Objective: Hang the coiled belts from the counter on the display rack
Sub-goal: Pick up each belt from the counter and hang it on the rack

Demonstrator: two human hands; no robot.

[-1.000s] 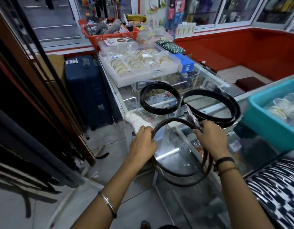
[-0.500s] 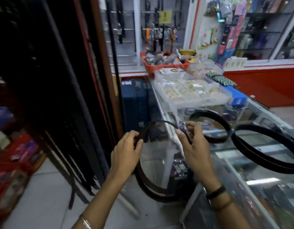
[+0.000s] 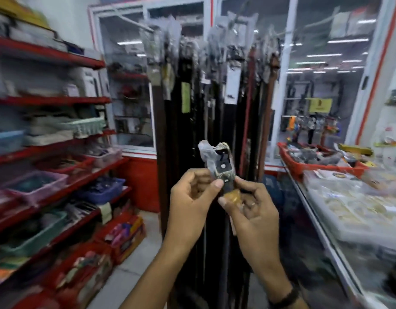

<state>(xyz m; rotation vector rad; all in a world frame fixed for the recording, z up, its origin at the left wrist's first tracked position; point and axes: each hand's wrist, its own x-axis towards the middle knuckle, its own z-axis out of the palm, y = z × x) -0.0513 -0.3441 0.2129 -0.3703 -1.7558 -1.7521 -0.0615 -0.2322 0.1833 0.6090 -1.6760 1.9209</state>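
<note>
I hold the buckle end of a belt [image 3: 222, 167], wrapped in clear plastic, up in front of me. My left hand [image 3: 192, 201] pinches it from the left and my right hand [image 3: 252, 210] grips it from the right, just below the buckle. The rest of the belt is lost against the dark behind my hands. Straight ahead stands the display rack [image 3: 215, 90], full of long dark and brown belts hanging by their plastic-wrapped buckles. The buckle sits well below the rack's top row. The view is blurred.
Red shelves [image 3: 54, 148] with baskets of goods line the left side. The glass counter [image 3: 339, 248] runs along the right, carrying a clear tray of bangles [image 3: 357, 204] and a red basket [image 3: 313, 159]. Glass cabinets stand behind the rack. A strip of tiled floor [image 3: 134, 264] lies between.
My view has swung left and up from the counter to the rack. Both hands have lifted the belt off the counter and shifted from its coil to the buckle end.
</note>
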